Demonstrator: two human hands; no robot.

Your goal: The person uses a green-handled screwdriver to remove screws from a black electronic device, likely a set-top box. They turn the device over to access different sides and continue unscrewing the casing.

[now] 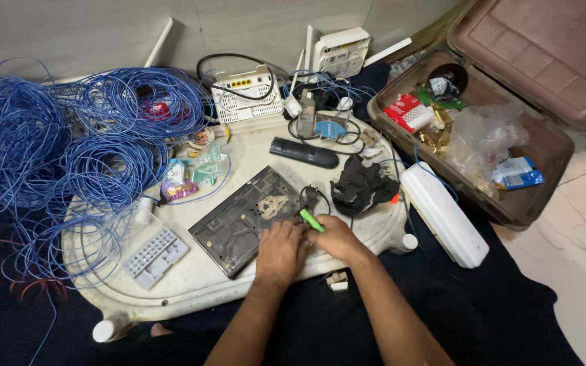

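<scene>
Left hand [279, 249] flat, fingers pressed on dark device panel [249, 218]; right hand [337, 238] fingers pinching green tool [311, 220]; blue wire coils [69, 149] crowd table [191, 288] left.

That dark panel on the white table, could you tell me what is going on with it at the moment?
A person sits at a low white table with both hands at the near corner of a flat dark device casing. The left hand presses on the casing, and the right hand holds a small green-handled tool beside it. Coils of blue wire cover the left side of the table, white routers stand at the back, and an open brown suitcase lies to the right.
</scene>
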